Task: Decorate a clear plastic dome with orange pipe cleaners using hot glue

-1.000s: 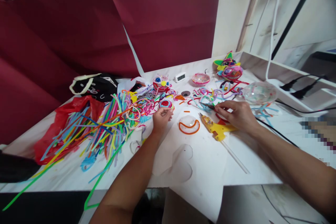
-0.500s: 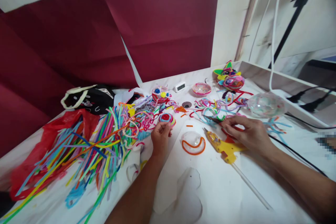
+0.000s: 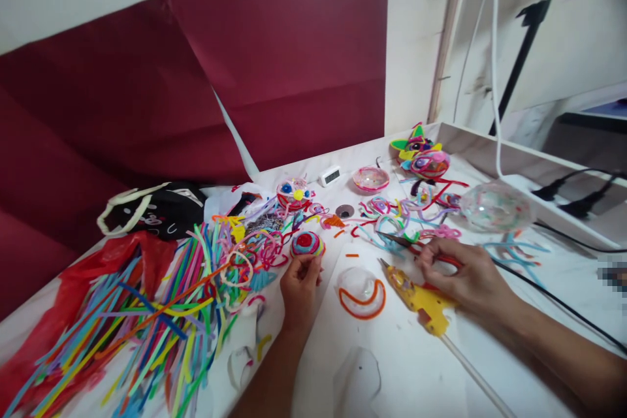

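Note:
My left hand (image 3: 301,290) is closed, pinching a small round piece of coiled pipe cleaner (image 3: 307,245) from below. Its centre is red, with blue, yellow and pink bands around it. My right hand (image 3: 455,271) grips red-handled long-nose pliers (image 3: 402,241), whose dark pointed tip faces left. Just beneath that hand lies a yellow glue gun (image 3: 421,300) with a clear glue stick in its back end. Between my hands, a clear plastic dome (image 3: 360,279) rests on white paper, with an orange pipe cleaner crescent (image 3: 363,313) along its near side.
Loose pipe cleaners (image 3: 166,313) and a red plastic bag (image 3: 44,333) spread over the left. Behind them sits a black pouch (image 3: 161,209). Farther back are a pink-rimmed clear bowl (image 3: 371,180), a small white digital display (image 3: 330,176) and a larger clear bowl (image 3: 497,208). Black cables run at right.
The view has shifted, so most things sit slightly lower and farther left. Both hands keep their hold, the left on the coiled piece, the right on the pliers.

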`<state>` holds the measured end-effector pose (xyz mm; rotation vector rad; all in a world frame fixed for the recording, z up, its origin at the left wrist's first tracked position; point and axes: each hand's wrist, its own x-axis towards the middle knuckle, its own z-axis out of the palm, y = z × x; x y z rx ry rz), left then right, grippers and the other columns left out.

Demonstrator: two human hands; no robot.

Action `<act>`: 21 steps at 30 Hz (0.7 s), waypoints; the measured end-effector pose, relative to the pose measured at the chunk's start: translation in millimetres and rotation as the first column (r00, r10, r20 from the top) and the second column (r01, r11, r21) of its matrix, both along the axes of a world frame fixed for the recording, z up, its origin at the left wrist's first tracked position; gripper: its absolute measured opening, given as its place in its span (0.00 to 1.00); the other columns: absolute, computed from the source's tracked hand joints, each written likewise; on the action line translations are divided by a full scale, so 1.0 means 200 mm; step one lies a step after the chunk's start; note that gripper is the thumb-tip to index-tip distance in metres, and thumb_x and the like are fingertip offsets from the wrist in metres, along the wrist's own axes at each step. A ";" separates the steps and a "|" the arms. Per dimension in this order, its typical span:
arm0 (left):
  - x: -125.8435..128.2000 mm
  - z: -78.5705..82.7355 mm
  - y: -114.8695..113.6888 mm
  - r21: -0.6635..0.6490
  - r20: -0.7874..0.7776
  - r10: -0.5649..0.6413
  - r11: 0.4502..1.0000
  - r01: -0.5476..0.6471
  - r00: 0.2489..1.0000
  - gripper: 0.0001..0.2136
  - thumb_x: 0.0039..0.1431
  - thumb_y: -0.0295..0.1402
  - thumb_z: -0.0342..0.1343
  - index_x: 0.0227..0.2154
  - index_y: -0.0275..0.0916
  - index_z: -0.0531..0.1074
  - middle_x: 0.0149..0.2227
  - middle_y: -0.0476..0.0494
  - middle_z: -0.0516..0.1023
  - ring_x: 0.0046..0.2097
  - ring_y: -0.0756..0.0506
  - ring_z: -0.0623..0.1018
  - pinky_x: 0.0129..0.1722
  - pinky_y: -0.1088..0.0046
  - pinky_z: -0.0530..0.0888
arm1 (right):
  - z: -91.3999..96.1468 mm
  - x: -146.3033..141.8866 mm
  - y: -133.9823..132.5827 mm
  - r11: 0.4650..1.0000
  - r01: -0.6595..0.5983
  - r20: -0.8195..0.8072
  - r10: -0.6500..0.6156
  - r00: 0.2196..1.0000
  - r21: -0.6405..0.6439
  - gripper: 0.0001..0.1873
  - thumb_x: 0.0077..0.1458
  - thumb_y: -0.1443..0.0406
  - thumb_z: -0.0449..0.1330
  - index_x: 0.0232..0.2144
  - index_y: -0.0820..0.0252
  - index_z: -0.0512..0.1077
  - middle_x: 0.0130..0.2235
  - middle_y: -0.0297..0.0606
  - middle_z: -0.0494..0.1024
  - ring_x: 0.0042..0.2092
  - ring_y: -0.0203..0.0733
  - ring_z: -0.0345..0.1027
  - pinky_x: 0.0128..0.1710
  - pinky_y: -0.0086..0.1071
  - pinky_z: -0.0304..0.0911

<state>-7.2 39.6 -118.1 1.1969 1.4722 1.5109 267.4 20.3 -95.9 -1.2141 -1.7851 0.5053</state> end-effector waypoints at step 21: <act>0.00 0.00 -0.03 0.050 -0.271 -0.036 0.997 0.051 0.962 0.08 0.51 0.37 0.58 0.28 0.36 0.72 0.22 0.53 0.72 0.22 0.54 0.68 0.24 0.79 0.66 | 0.06 0.00 -0.08 0.962 -0.156 -0.448 0.040 0.893 -0.226 0.06 0.45 0.70 0.60 0.24 0.58 0.65 0.29 0.33 0.69 0.30 0.35 0.65 0.29 0.27 0.64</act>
